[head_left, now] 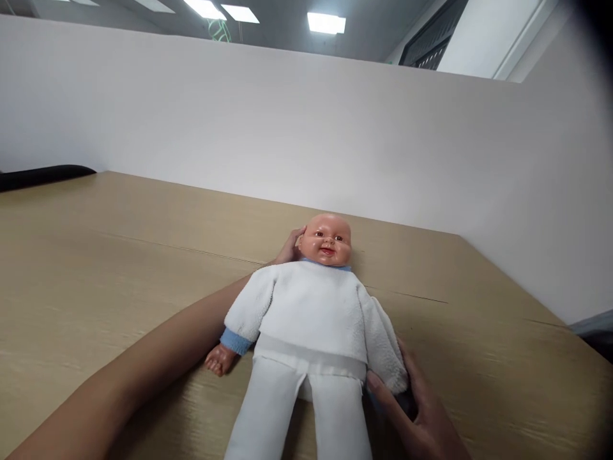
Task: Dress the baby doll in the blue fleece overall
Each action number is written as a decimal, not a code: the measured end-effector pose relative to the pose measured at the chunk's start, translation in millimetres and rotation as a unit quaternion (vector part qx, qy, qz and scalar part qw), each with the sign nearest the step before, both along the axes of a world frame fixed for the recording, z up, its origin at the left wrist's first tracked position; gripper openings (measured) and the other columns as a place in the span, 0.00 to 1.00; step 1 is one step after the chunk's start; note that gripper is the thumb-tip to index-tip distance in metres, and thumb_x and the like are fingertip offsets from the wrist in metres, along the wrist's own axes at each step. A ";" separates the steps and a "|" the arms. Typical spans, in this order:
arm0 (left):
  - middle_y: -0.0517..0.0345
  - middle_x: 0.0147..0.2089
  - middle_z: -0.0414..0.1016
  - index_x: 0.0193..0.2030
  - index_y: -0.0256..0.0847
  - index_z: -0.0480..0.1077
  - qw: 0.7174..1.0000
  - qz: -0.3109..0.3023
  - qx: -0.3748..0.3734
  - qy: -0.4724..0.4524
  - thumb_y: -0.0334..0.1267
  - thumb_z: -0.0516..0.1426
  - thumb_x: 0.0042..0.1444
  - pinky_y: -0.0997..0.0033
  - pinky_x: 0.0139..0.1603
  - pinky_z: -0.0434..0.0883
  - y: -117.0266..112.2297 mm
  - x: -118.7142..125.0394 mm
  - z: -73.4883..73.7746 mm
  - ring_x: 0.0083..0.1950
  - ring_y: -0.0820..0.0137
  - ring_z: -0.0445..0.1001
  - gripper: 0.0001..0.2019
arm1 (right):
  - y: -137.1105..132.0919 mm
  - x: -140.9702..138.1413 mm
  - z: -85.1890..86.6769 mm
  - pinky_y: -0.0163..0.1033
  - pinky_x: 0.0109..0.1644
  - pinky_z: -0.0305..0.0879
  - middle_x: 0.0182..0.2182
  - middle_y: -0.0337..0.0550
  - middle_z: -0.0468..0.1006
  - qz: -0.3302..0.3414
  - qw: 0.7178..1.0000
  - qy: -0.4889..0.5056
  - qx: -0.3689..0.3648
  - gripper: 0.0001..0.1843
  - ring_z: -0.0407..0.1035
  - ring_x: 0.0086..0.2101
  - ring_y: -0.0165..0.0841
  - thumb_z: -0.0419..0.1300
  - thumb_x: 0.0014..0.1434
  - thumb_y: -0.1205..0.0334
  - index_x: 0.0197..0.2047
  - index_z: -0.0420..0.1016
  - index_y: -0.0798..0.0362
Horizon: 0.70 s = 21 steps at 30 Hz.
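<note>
A baby doll (pixel 316 313) lies face up on the wooden table (pixel 119 275), its head toward the wall. It wears a white fleece top with blue cuffs and collar, and white trousers. My left hand (pixel 289 248) reaches along the doll's side to its head; the fingers are mostly hidden behind the head and neck. My right hand (pixel 414 406) grips the doll's arm at the lower sleeve, thumb on the near side and fingers on the outer side. The doll's other hand (pixel 221 360) rests by my left forearm.
A white wall (pixel 287 128) rises behind the table's far edge. A black curved object (pixel 48 174) is at the far left, and a dark grey item (pixel 594 329) at the right edge. Ceiling lights (pixel 326 23) show above the wall.
</note>
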State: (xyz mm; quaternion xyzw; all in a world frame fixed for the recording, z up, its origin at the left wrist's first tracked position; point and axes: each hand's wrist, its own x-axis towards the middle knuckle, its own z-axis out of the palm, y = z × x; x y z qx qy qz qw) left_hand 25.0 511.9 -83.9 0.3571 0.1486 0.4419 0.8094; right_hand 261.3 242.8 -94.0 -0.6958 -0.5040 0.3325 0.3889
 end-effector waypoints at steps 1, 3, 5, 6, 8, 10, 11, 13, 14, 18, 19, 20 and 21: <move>0.41 0.58 0.83 0.60 0.30 0.75 1.000 -0.004 -0.006 0.019 0.60 0.59 0.60 0.51 0.73 0.64 3.1 -5.1 -1.7 0.67 0.45 0.76 0.34 | 0.8 0.9 -2.5 0.62 0.78 0.50 0.73 0.53 0.66 0.000 1.000 -0.016 0.006 0.50 0.59 0.72 0.55 0.63 0.60 0.31 0.76 0.60 0.47; 0.40 0.55 0.84 0.57 0.29 0.77 0.997 -0.028 -0.021 0.064 0.60 0.59 0.60 0.52 0.71 0.67 7.6 -13.8 -4.2 0.64 0.44 0.77 0.33 | 3.8 4.7 -5.9 0.62 0.77 0.53 0.72 0.52 0.67 0.022 0.999 -0.038 0.018 0.47 0.61 0.71 0.55 0.64 0.61 0.33 0.76 0.60 0.46; 0.40 0.53 0.85 0.55 0.29 0.78 0.993 -0.058 -0.028 0.094 0.62 0.58 0.59 0.51 0.69 0.69 10.3 -19.0 -5.1 0.63 0.43 0.78 0.34 | 7.2 10.3 -7.8 0.61 0.77 0.54 0.73 0.51 0.66 0.057 0.996 -0.053 0.031 0.47 0.60 0.71 0.55 0.65 0.61 0.35 0.76 0.59 0.45; 0.40 0.53 0.85 0.55 0.30 0.78 0.992 -0.066 -0.027 0.100 0.62 0.58 0.59 0.51 0.68 0.69 11.1 -20.1 -5.1 0.62 0.43 0.79 0.34 | 8.6 13.1 -8.3 0.60 0.77 0.55 0.74 0.51 0.65 0.070 0.995 -0.058 0.036 0.47 0.60 0.71 0.55 0.65 0.61 0.36 0.76 0.58 0.45; 0.40 0.53 0.85 0.56 0.30 0.78 0.992 -0.065 -0.022 0.107 0.61 0.56 0.60 0.49 0.68 0.69 12.0 -20.3 -4.4 0.61 0.43 0.79 0.34 | 10.2 18.0 -9.5 0.59 0.77 0.55 0.74 0.52 0.64 0.079 0.994 -0.067 0.039 0.47 0.60 0.72 0.54 0.65 0.62 0.38 0.77 0.57 0.45; 0.41 0.53 0.85 0.57 0.30 0.78 0.991 -0.059 -0.022 0.117 0.59 0.56 0.62 0.50 0.69 0.68 12.2 -19.4 -3.5 0.61 0.45 0.80 0.32 | 10.7 21.2 -11.5 0.59 0.77 0.57 0.74 0.52 0.64 0.080 0.994 -0.072 0.034 0.46 0.60 0.71 0.54 0.66 0.62 0.39 0.77 0.57 0.45; 0.41 0.52 0.85 0.57 0.30 0.78 0.990 -0.056 -0.025 0.123 0.59 0.55 0.63 0.50 0.70 0.67 12.1 -19.0 -3.2 0.61 0.45 0.79 0.32 | 10.8 22.2 -12.9 0.60 0.76 0.57 0.74 0.52 0.64 0.082 0.993 -0.075 0.032 0.46 0.61 0.71 0.54 0.66 0.62 0.39 0.77 0.57 0.45; 0.41 0.52 0.85 0.57 0.31 0.78 0.990 -0.053 -0.027 0.131 0.60 0.56 0.63 0.50 0.71 0.66 11.6 -18.6 -2.6 0.62 0.45 0.79 0.32 | 11.2 23.2 -15.5 0.60 0.76 0.58 0.74 0.50 0.63 0.084 0.993 -0.082 0.031 0.46 0.61 0.71 0.54 0.65 0.62 0.39 0.77 0.57 0.43; 0.41 0.52 0.85 0.57 0.31 0.78 0.990 -0.051 -0.025 0.129 0.60 0.57 0.63 0.50 0.71 0.66 11.0 -18.4 -2.3 0.62 0.45 0.79 0.32 | 11.5 23.2 -16.3 0.60 0.76 0.58 0.74 0.50 0.64 0.085 0.992 -0.085 0.031 0.46 0.61 0.71 0.54 0.65 0.62 0.39 0.77 0.57 0.43; 0.41 0.55 0.84 0.57 0.31 0.78 0.993 -0.040 -0.002 0.110 0.58 0.58 0.64 0.50 0.74 0.63 7.1 -16.7 -0.3 0.65 0.46 0.77 0.30 | 12.9 20.8 -14.3 0.58 0.76 0.58 0.73 0.49 0.66 0.071 0.993 -0.087 0.031 0.45 0.63 0.70 0.54 0.65 0.62 0.38 0.76 0.59 0.43; 0.40 0.56 0.84 0.57 0.31 0.78 0.994 -0.039 0.004 0.107 0.57 0.57 0.65 0.51 0.75 0.62 6.0 -16.0 0.2 0.66 0.46 0.76 0.29 | 13.2 20.1 -12.9 0.58 0.76 0.59 0.73 0.48 0.67 0.066 0.993 -0.087 0.033 0.44 0.64 0.69 0.54 0.65 0.62 0.38 0.76 0.60 0.43; 0.40 0.57 0.83 0.58 0.31 0.78 0.994 -0.038 0.009 0.103 0.57 0.57 0.66 0.51 0.76 0.61 5.1 -15.2 0.7 0.68 0.47 0.75 0.29 | 13.4 19.6 -11.4 0.57 0.76 0.59 0.72 0.48 0.68 0.063 0.994 -0.087 0.036 0.44 0.65 0.69 0.54 0.65 0.61 0.38 0.75 0.61 0.43; 0.40 0.58 0.83 0.58 0.31 0.78 0.994 -0.037 0.012 0.100 0.56 0.57 0.66 0.50 0.76 0.60 4.5 -14.5 0.9 0.69 0.47 0.74 0.28 | 13.6 19.2 -10.0 0.57 0.75 0.60 0.72 0.48 0.68 0.063 0.993 -0.089 0.038 0.44 0.65 0.69 0.54 0.65 0.61 0.38 0.75 0.62 0.42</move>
